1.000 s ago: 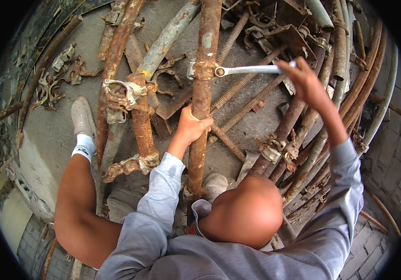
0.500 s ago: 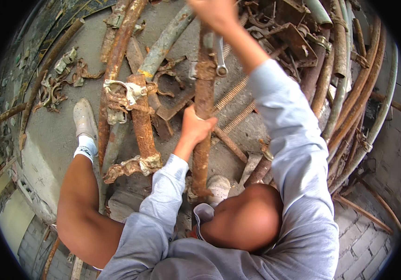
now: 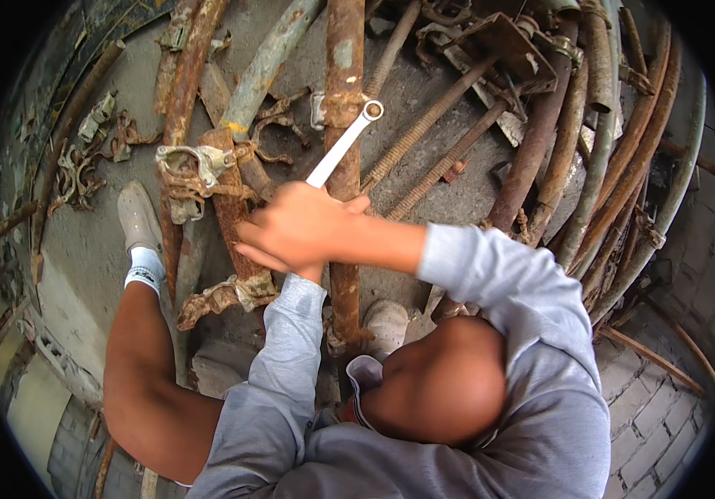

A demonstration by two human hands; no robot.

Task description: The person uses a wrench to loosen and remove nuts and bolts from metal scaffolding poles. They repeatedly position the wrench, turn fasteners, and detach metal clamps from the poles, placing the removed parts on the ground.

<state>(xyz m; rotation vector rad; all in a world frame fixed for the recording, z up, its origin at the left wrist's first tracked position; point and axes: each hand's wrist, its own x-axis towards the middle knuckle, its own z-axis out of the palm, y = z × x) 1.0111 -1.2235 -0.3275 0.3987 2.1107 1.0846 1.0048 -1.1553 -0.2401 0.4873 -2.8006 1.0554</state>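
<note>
While right hand (image 3: 297,226) grips wrench (image 3: 341,156), obscuring left hand (image 3: 358,205) clasping pipe (image 3: 344,75), clamps (image 3: 197,171) leftward, threaded rods (image 3: 429,126) rightward

We see a long, rust-brown pipe (image 3: 343,54) pointing away from us, passing beneath our right hand (image 3: 303,223). Beyond that hand, a rusty clamp (image 3: 343,111) wraps the pipe, its nut (image 3: 375,110) at the right side. Our silver wrench (image 3: 340,155) slants over the pipe, ring end around the nut, near end hidden in our right hand.
</note>
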